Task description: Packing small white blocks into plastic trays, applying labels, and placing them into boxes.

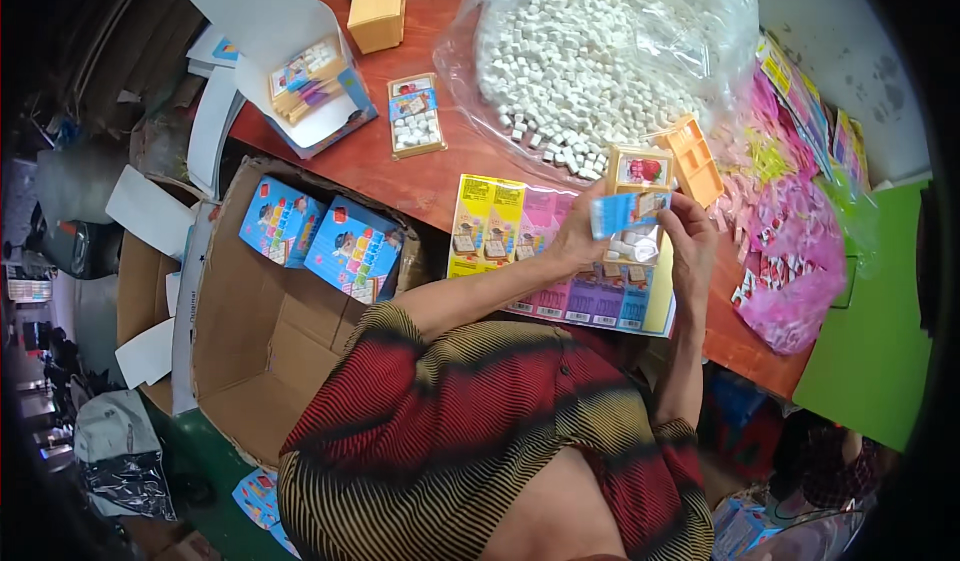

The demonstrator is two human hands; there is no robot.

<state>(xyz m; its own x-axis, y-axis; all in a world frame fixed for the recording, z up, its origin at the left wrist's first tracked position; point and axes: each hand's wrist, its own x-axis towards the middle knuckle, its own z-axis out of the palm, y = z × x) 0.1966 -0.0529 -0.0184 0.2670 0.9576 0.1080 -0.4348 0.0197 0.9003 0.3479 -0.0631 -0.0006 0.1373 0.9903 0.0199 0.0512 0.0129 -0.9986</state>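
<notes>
Red-topped worktop [402,185] is running diagonally across the upper frame, bearing a clear bag of white cubes [575,66] at upper centre and a pink plastic bag [795,291] at right. Open cardboard box [235,346] is standing at left, holding blue boxes [352,244]; a green panel [868,311] is rising at far right. Right of centre, over a printed sheet [490,206], the left hand [577,238] is gripping a pale tray [618,157] by its left side; the right hand [693,241] is pinching the right end of a blue sleeve [615,217] lying across it. Both forearms are angling up from below.
</notes>
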